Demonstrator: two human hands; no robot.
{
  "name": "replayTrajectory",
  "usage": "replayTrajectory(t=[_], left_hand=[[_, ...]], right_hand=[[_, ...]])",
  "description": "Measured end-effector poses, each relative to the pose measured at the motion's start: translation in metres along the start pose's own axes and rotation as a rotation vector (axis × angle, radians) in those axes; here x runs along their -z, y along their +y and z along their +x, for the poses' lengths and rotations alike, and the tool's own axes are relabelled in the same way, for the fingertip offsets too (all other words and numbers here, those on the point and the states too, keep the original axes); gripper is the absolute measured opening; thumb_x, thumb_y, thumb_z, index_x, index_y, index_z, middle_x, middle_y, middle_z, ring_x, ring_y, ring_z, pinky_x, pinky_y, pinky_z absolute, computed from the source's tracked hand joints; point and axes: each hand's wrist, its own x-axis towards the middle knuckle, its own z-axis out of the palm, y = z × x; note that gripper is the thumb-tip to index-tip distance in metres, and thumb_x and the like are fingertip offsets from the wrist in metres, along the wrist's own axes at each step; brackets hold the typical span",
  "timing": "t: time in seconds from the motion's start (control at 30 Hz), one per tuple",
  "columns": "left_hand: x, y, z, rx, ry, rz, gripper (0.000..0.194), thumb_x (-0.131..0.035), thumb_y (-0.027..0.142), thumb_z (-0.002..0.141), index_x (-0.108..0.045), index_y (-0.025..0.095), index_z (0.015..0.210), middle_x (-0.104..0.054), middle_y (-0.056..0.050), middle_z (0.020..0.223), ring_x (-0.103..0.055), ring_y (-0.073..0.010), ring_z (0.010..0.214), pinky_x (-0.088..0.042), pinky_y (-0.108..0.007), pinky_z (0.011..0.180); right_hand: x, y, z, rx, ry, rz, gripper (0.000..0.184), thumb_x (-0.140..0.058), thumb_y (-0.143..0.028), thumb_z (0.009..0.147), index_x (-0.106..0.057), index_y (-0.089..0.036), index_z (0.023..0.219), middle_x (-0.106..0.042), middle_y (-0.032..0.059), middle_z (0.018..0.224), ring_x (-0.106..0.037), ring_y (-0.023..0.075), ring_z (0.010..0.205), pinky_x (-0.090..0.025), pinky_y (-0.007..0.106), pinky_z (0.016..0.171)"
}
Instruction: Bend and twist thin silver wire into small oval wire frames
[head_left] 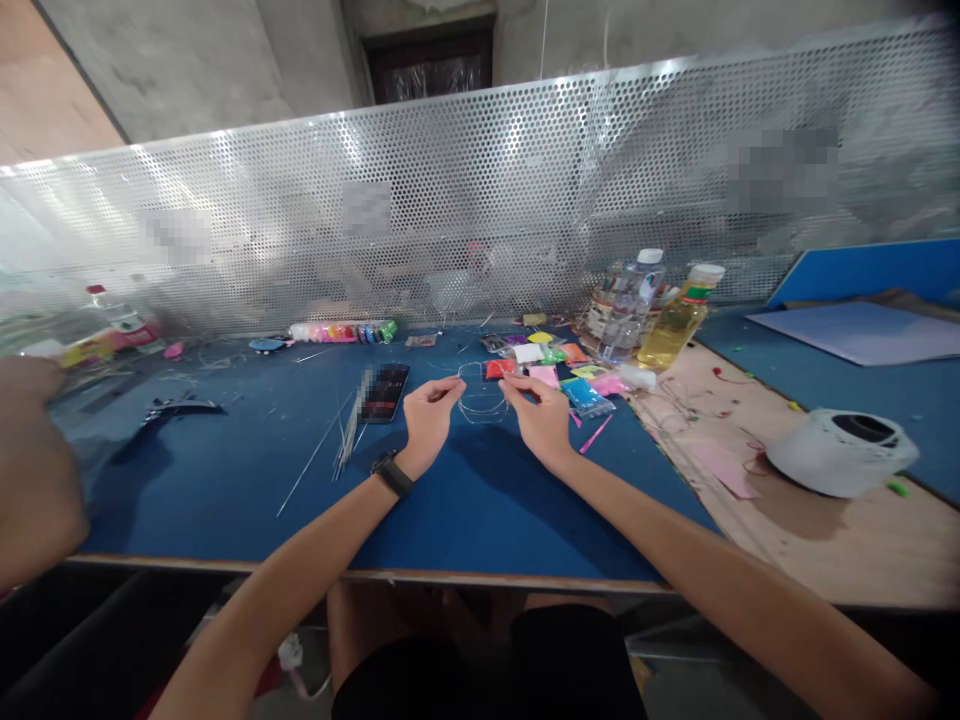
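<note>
Between my two hands a thin, pale wire (482,411) is bent into a rounded loop above the blue tabletop. My left hand (433,412), with a dark watch on the wrist, pinches the loop's left side between thumb and fingers. Its right side is pinched by my right hand (538,408). A phone (385,392) lies left of my left hand, next to a bundle of straight thin wires (347,436). Past my right hand are small colourful clay packets, among them a red packet (498,369) and a blue packet (588,396).
A clear bottle (630,305) and a bottle of yellow liquid (677,318) stand at the back right. Farther right sits a white rounded container (841,452). Pliers (176,408) lie at left, near another person's arm (37,470). A perforated metal screen (450,220) runs along the back.
</note>
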Motion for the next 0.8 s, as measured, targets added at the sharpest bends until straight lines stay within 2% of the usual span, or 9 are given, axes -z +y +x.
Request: replayTrajectory(t=[0.2, 0.5, 0.8], left_hand=[[-0.0020, 0.0003, -0.0021, 0.017, -0.019, -0.082, 0.018, -0.079, 0.031, 0.068, -0.073, 0.015, 0.073, -0.074, -0.010, 0.093, -0.071, -0.0223, 0.090, -0.056, -0.039, 0.087], [-0.0014, -0.0009, -0.0018, -0.006, -0.033, -0.066, 0.020, -0.078, 0.033, 0.069, -0.072, 0.015, 0.074, -0.074, -0.010, 0.094, -0.071, -0.0222, 0.090, -0.056, -0.041, 0.089], [-0.0007, -0.0036, 0.0008, 0.004, -0.049, -0.087, 0.019, -0.079, 0.032, 0.068, -0.071, 0.015, 0.072, -0.075, -0.010, 0.091, -0.070, -0.0239, 0.096, -0.054, -0.042, 0.091]], right_hand=[[0.0013, -0.0013, 0.0009, 0.004, 0.009, 0.001, 0.022, -0.070, -0.041, 0.078, -0.075, -0.020, 0.084, -0.076, 0.0068, 0.096, -0.070, 0.0253, 0.093, -0.052, 0.042, 0.092], [0.0028, -0.0017, 0.0014, -0.028, -0.013, -0.025, 0.027, -0.069, -0.046, 0.078, -0.072, -0.020, 0.082, -0.075, 0.0087, 0.097, -0.069, 0.0252, 0.092, -0.052, 0.041, 0.088], [0.0029, 0.0067, 0.0039, -0.075, -0.040, 0.050, 0.029, -0.072, -0.047, 0.076, -0.072, -0.019, 0.083, -0.074, 0.0083, 0.094, -0.069, 0.0239, 0.083, -0.054, 0.040, 0.078]])
